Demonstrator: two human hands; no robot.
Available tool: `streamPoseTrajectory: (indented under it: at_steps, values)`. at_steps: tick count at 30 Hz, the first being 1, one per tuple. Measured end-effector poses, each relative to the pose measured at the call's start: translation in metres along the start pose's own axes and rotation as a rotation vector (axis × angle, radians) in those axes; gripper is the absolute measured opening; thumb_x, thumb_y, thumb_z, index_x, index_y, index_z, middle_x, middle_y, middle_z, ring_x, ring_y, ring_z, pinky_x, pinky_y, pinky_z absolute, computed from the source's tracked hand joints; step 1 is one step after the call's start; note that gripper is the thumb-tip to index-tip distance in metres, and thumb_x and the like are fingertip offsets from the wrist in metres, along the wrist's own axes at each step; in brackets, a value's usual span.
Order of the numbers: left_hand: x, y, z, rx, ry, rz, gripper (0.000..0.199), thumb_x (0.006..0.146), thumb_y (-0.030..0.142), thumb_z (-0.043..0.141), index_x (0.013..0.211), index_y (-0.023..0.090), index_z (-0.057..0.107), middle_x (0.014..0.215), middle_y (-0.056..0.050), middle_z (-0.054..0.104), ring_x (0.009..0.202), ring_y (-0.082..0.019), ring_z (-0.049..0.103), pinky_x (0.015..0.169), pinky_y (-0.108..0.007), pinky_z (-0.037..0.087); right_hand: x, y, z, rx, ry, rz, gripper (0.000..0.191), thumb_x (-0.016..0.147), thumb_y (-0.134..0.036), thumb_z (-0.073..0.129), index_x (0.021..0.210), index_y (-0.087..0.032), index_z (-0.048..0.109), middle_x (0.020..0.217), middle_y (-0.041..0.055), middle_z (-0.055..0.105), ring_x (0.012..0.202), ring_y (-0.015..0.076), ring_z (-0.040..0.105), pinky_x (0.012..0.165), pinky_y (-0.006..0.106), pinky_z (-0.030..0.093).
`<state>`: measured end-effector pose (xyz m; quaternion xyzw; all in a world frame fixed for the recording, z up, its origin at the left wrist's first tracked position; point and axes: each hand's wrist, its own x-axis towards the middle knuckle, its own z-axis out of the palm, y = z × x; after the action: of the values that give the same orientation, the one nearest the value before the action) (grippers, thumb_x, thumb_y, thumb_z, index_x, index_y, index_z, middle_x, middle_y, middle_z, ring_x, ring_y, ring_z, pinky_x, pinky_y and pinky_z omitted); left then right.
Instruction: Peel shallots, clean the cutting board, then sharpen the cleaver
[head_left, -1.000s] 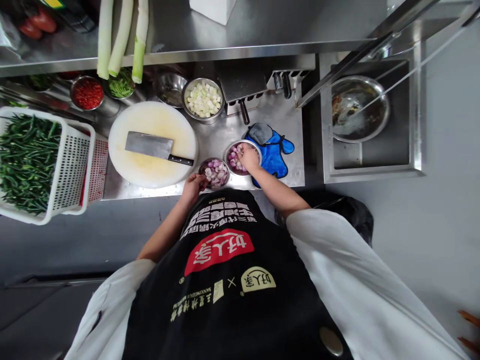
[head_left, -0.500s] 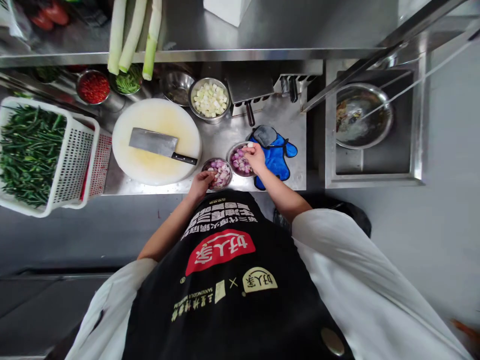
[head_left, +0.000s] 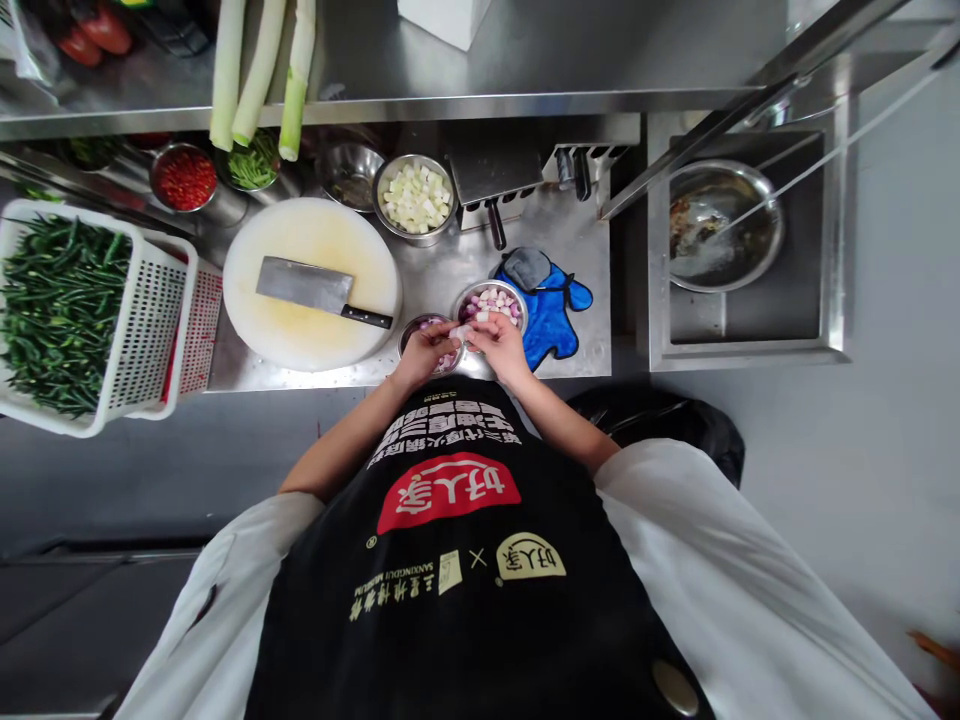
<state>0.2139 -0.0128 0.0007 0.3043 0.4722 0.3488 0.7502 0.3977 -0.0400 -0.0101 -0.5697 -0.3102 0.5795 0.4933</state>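
My left hand (head_left: 425, 357) and my right hand (head_left: 501, 347) meet over the counter's front edge, their fingertips pinched around a small pale garlic clove (head_left: 460, 334). Its far side is hidden by the fingers. Beneath my left hand is a small metal bowl (head_left: 403, 343) with purple-and-white cloves, largely covered by the hand. A second metal bowl (head_left: 523, 306) of purplish cloves (head_left: 491, 299) sits just beyond my right fingers. Something white, perhaps tape, shows on a right finger. A blue cloth-like item (head_left: 550, 325) lies beside the right bowl.
A cleaver (head_left: 306, 285) rests on the round white cutting board (head_left: 247, 320). Behind stand a bowl of white cubes (head_left: 417, 198) and a knife rack (head_left: 491, 165). Green chillies (head_left: 64, 310) fill a white basket (head_left: 142, 330) at left. A sink (head_left: 750, 325) is at right; a shelf (head_left: 570, 60) overhangs.
My right hand has come back from the right bowl toward my left hand. My left hand has shifted slightly right, and both sets of fingertips now meet on a pale clove.
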Motion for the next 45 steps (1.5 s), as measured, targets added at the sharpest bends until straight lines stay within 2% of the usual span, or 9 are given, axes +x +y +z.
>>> streamPoseTrajectory:
  at_steps: [8,14,17,20,26,31,35,41,45]
  values:
    - [-0.009,0.0,-0.006,0.044,-0.036,-0.035,0.055,0.073,0.047,0.101,0.114,0.013,0.086,0.112,-0.012,0.082,0.094,-0.024,0.077,0.088,-0.037,0.064,-0.004,-0.004,0.001,0.103,-0.021,0.111,0.063,0.062,-0.059,0.103,0.099,-0.028,0.062,0.095,-0.0011,0.081,0.082,0.0193,0.078,0.073,0.034,0.07]
    - [-0.007,0.003,-0.012,0.189,-0.1,0.084,0.055,0.075,0.053,0.097,0.113,0.014,0.087,0.114,-0.012,0.083,0.1,-0.027,0.078,0.094,-0.039,0.064,-0.007,-0.007,0.003,0.094,-0.019,0.12,0.066,0.06,-0.06,0.105,0.1,-0.027,0.063,0.096,-0.0013,0.083,0.083,0.0187,0.079,0.072,0.032,0.069]
    - [-0.005,0.002,-0.013,0.277,-0.095,0.14,0.051,0.079,0.054,0.092,0.11,0.014,0.087,0.107,-0.01,0.084,0.094,-0.025,0.078,0.09,-0.037,0.065,-0.007,-0.008,0.005,0.097,-0.033,0.11,0.066,0.06,-0.06,0.105,0.099,-0.027,0.064,0.097,-0.0009,0.083,0.084,0.0186,0.079,0.074,0.032,0.069]
    - [-0.004,-0.002,-0.011,0.337,-0.041,0.184,0.041,0.083,0.047,0.086,0.109,0.015,0.087,0.1,-0.008,0.084,0.086,-0.022,0.077,0.088,-0.035,0.064,-0.008,-0.007,0.007,0.109,-0.042,0.102,0.065,0.06,-0.06,0.105,0.098,-0.027,0.065,0.098,-0.0003,0.083,0.085,0.0191,0.078,0.077,0.034,0.069]
    - [-0.003,-0.006,-0.008,0.391,0.035,0.252,0.03,0.083,0.033,0.082,0.108,0.016,0.085,0.11,-0.01,0.084,0.098,-0.023,0.077,0.095,-0.035,0.061,-0.011,0.0,0.019,0.158,-0.024,0.111,0.06,0.065,-0.059,0.103,0.098,-0.027,0.064,0.094,-0.0001,0.081,0.085,0.0199,0.077,0.078,0.037,0.069]
    - [-0.003,-0.006,-0.007,0.475,0.125,0.242,0.028,0.079,0.022,0.08,0.106,0.017,0.081,0.109,-0.009,0.082,0.089,-0.019,0.074,0.087,-0.031,0.059,-0.012,0.005,0.032,0.12,0.058,0.157,0.046,0.08,-0.061,0.089,0.102,-0.026,0.068,0.084,-0.0019,0.072,0.084,0.0201,0.074,0.081,0.04,0.07]
    - [-0.006,-0.003,-0.006,0.529,0.154,0.254,0.026,0.075,0.015,0.08,0.1,0.018,0.077,0.101,-0.006,0.079,0.084,-0.017,0.07,0.081,-0.028,0.057,-0.009,0.005,0.034,0.115,0.028,0.201,0.044,0.076,-0.054,0.091,0.102,-0.025,0.071,0.084,-0.0017,0.07,0.085,0.0208,0.073,0.081,0.04,0.07]
    - [-0.004,-0.003,-0.015,0.145,0.288,0.03,0.017,0.077,0.024,0.079,0.086,0.02,0.065,0.066,0.003,0.064,0.053,-0.012,0.053,0.053,-0.024,0.045,-0.006,0.022,0.036,0.096,-0.038,0.301,0.036,0.076,-0.044,0.089,0.099,-0.026,0.067,0.091,0.0007,0.075,0.088,0.0218,0.076,0.084,0.043,0.068]
    - [-0.013,0.001,-0.039,-0.149,0.348,-0.046,0.018,0.07,0.019,0.076,0.085,0.019,0.066,0.07,0.003,0.063,0.054,-0.01,0.055,0.053,-0.022,0.046,0.019,0.033,0.024,-0.359,-0.096,0.179,0.029,0.089,-0.04,0.075,0.112,-0.024,0.07,0.103,0.0052,0.079,0.101,0.0248,0.077,0.099,0.045,0.063]
